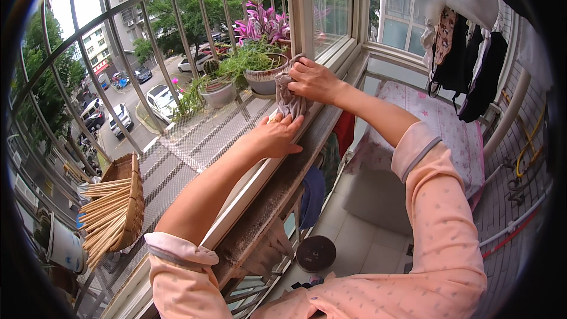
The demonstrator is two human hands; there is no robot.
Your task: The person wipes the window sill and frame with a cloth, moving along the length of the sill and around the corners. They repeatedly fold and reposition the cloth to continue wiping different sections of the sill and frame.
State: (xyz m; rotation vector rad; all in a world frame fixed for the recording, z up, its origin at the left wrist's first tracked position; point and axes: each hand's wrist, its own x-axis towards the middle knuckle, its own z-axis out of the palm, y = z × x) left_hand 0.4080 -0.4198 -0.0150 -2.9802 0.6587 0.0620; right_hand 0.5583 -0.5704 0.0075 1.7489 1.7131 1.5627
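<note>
A crumpled greyish cloth (289, 99) hangs at the window frame, beside the flowerpots. My right hand (316, 80) is closed on its upper part, fingers bent around the fabric. Lower down, my left hand (273, 137) lies against the cloth's bottom end with its fingers stretched out and the thumb apart. A small pale yellowish bit shows by the left fingertips; I cannot make out what it is. Both hands are above the window's sliding track (248, 186). Just beyond the cloth stands a round pot (260, 82) of trailing green plants.
Metal bars (150, 29) enclose the mesh ledge (171, 156). A smaller pot (218, 93) holds a cactus; a purple-leaved plant (263, 23) stands behind. Wooden sticks (109, 215) lie on a wicker basket (136, 201). To the right are a cloth-covered surface (413, 118) and hanging laundry (466, 53).
</note>
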